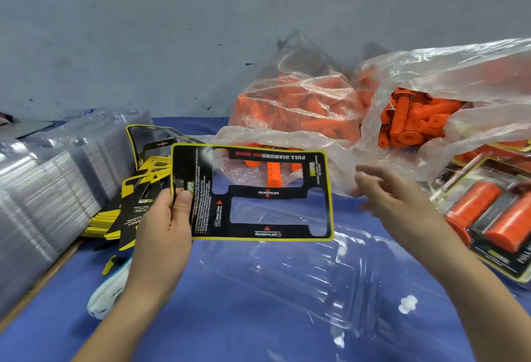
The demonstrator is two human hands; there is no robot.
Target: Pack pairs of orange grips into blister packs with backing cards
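Clearly this pack is only begun: along the blue table's (pixel 224 327) left edge a stack of clear blisters (pixel 43 198) and a heap of cards (pixel 115 218) wait unused. The left hand (pixel 169 218) pinches one backing card (pixel 201 172) by its left end, thumb on top, near the table's middle, just behind an empty blister pack (pixel 316 269). The right hand (pixel 393 189), fingers spread and holding nothing, hovers before the bags (pixel 298 109) of orange grips (pixel 413 120) toward the far right corner. At the right edge lies a finished pack (pixel 488 218) with two grips inside.
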